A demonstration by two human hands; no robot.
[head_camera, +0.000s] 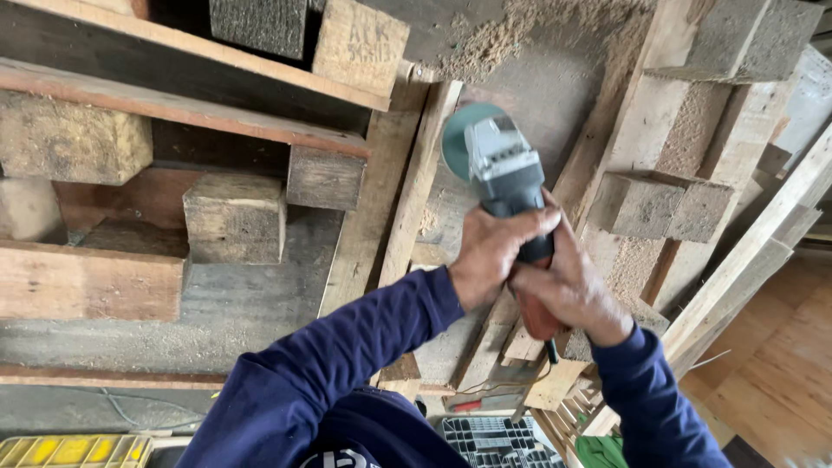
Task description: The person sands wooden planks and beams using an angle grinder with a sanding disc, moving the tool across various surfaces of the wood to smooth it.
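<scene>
Both hands are wrapped around an angle grinder (507, 186) near the centre of the frame, a little right of the middle. The left hand (492, 251) is curled tight over the dark middle of the tool's body, knuckles up, while the right hand (568, 290) is closed round the reddish rear handle just below and to the right of it; the two hands touch each other. The grinder's grey metal head points toward the top of the frame, and its teal disc (464, 139) sits on the upper left of the head, over a pale upright plank (416, 191); whether the disc touches the wood cannot be told. A thin dark cord (552, 351) hangs from the bottom of the handle. Dark blue sleeves (347, 355) run from the lower centre up to both wrists. Around the tool lie stacked wooden pallets (165, 113) with square blocks filling the left half, and more blocks (663, 208) at the right. Sawdust (520, 35) is heaped at the top centre. A yellow crate (74, 451) shows in the lower left corner, and a grey plastic crate (494, 442) at the bottom centre
</scene>
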